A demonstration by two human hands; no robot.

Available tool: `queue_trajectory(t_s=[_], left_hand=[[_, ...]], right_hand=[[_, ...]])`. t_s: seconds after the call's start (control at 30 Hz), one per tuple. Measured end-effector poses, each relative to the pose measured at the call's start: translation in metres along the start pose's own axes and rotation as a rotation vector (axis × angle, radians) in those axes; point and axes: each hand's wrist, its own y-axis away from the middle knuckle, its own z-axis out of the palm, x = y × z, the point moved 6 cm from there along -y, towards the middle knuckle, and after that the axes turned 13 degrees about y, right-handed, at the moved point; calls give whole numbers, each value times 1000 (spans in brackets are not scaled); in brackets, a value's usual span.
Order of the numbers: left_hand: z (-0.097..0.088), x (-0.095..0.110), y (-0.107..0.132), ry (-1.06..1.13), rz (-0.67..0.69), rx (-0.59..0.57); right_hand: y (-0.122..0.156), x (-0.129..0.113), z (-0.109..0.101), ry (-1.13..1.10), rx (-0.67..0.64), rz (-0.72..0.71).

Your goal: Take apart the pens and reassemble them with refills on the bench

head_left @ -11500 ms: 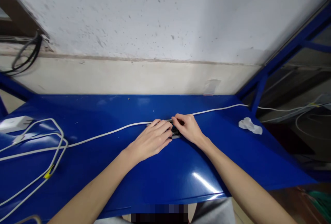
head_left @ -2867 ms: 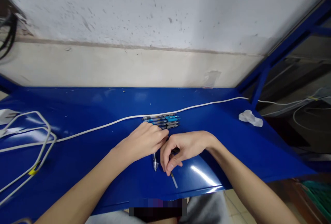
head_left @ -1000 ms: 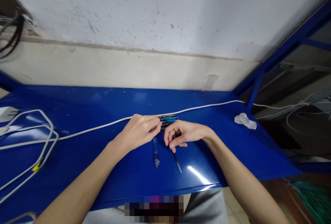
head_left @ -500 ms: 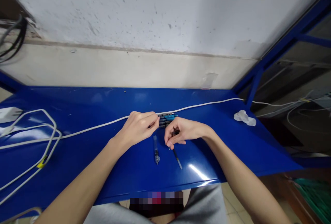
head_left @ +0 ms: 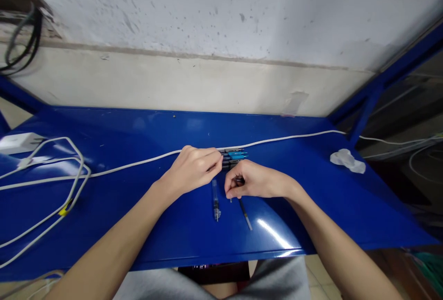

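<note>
My left hand [head_left: 198, 167] is closed in a pinch beside a row of pens [head_left: 237, 156], dark ones and a bright blue one, lying on the blue tabletop. What its fingertips hold, if anything, is hidden. Just right of it, my right hand [head_left: 254, 179] is closed too, thumb against index finger. A dark piece shows inside its curled fingers, and a tiny pale tip pokes out below; I cannot make out its kind. Between the hands and nearer to me lies a clear pen barrel [head_left: 215, 198]. A dark pen refill [head_left: 246, 216] with a pale end rests below my right hand.
A white cable [head_left: 138, 165] runs across the blue table [head_left: 166, 240] behind the pens. At the left are looped cable and a white charger [head_left: 20, 143]. Crumpled white tissue [head_left: 348, 160] lies at the right, near the blue frame. A wall stands behind.
The view has shifted, moving the scene slightly rightward in the picture. The fingers of my right hand look more tucked in. The barrel and refill lie as before.
</note>
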Motion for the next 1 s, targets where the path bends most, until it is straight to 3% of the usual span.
queue_trajectory(t_s=[0.47,0.57,0.77,1.0], left_hand=[[2,-3,1,-1,-23,-15],[3,-5,2,3,-33,-24],[5,-4,2,-24,-36,-44],[1,-5,1,-56,-29,4]], right_hand=[[3,-1,-3,-13,5,30],[9,-6,-16,-24,88,11],[23,-1,-34,3,244,161],[32,-8,-35,295,222,173]])
